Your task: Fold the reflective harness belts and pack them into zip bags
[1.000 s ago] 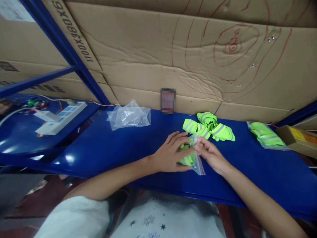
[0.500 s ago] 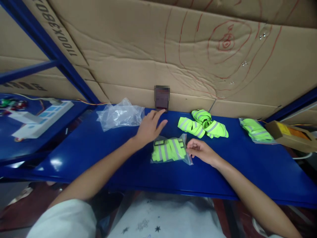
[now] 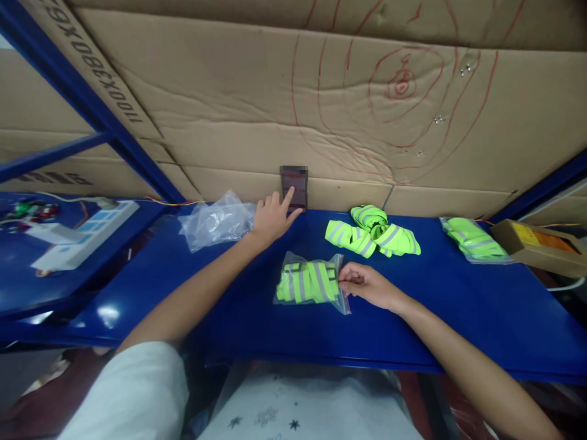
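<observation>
My left hand (image 3: 274,217) reaches to a phone (image 3: 295,186) propped upright against the cardboard, its index finger at the screen and the other fingers apart. My right hand (image 3: 369,284) pinches the zip end of a clear zip-lock bag (image 3: 342,299). Inside that bag, lying on the blue table, is a folded neon-yellow reflective strap (image 3: 307,282) with grey stripes. Behind it lie several loose rolls of the same reflective strap (image 3: 372,232), touched by neither hand.
Clear empty plastic bags (image 3: 217,221) lie left of the phone. Another bagged reflective strap (image 3: 474,238) and an open cardboard box (image 3: 541,247) are at the right. A white device (image 3: 87,232) stands on the left. A cardboard wall (image 3: 220,110) backs the blue table (image 3: 398,330).
My left hand has moved up and forward to the phone's screen. My right hand keeps its pinch on the bag's edge. The camera view has shifted slightly.
</observation>
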